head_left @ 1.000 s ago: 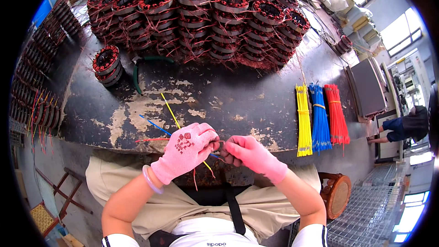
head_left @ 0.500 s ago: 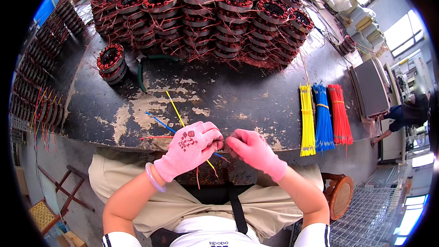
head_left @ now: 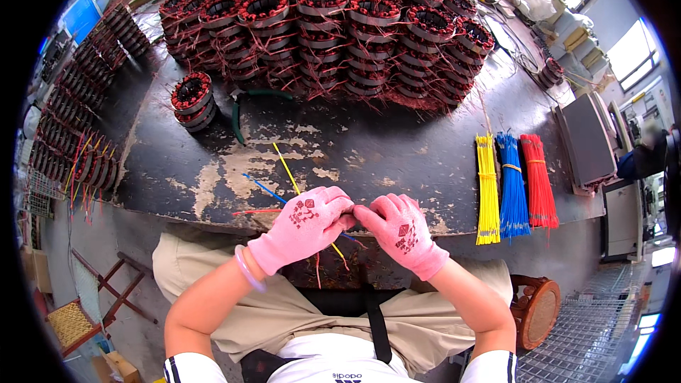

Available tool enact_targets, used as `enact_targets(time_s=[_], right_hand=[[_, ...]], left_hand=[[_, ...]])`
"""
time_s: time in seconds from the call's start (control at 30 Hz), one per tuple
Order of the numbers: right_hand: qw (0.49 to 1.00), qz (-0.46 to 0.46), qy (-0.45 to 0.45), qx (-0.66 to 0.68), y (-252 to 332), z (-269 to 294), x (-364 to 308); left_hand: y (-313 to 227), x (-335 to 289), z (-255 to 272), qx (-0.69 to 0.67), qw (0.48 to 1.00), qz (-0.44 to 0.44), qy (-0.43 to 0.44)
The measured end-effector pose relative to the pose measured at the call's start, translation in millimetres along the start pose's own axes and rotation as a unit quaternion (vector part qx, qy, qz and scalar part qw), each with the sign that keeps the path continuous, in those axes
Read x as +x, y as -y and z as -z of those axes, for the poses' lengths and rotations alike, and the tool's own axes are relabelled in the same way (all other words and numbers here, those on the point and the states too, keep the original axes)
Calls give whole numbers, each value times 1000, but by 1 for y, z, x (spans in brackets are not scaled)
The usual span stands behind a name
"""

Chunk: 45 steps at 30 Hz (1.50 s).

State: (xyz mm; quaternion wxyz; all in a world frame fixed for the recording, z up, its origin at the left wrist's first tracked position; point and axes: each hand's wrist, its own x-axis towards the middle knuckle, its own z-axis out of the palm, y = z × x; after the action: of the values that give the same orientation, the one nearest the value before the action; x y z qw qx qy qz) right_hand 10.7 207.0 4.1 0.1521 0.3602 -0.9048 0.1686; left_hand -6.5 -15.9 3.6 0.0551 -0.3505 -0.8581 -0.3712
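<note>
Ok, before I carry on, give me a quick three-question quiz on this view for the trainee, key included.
1. Multiple choice: of the three tied wire bundles on the bench, which colour lies in the middle?
a) yellow
b) red
c) blue

2. True or false: the green-handled tool lies on the bench beside the short stack of wound rings.

3. Short answer: from left to right along their far ends, what colours are the three loose wires that stick out past the left hand?

Key:
1. c
2. True
3. Red, blue, yellow
</note>
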Motion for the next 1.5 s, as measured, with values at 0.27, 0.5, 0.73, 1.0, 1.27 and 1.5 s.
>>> enact_targets(time_s=[0.27, 0.5, 0.73, 1.0, 1.27, 1.5], right_hand=[[993, 96, 46, -46, -19, -1, 12], [987, 113, 93, -60, -19, 5, 11], [991, 8, 84, 101, -11, 11, 55], [974, -117, 152, -124, 43, -84, 248], [889, -201, 337, -237, 53, -128, 316], [880, -282, 363, -114, 38, -125, 327]], left_hand=[[-10, -16, 82, 112, 985, -8, 129], [10, -25, 54, 143, 982, -54, 114], [25, -50, 65, 158, 981, -67, 93], [48, -61, 80, 173, 983, -14, 67], [57, -80, 86, 159, 986, -16, 56], [58, -77, 88, 178, 983, -20, 35]])
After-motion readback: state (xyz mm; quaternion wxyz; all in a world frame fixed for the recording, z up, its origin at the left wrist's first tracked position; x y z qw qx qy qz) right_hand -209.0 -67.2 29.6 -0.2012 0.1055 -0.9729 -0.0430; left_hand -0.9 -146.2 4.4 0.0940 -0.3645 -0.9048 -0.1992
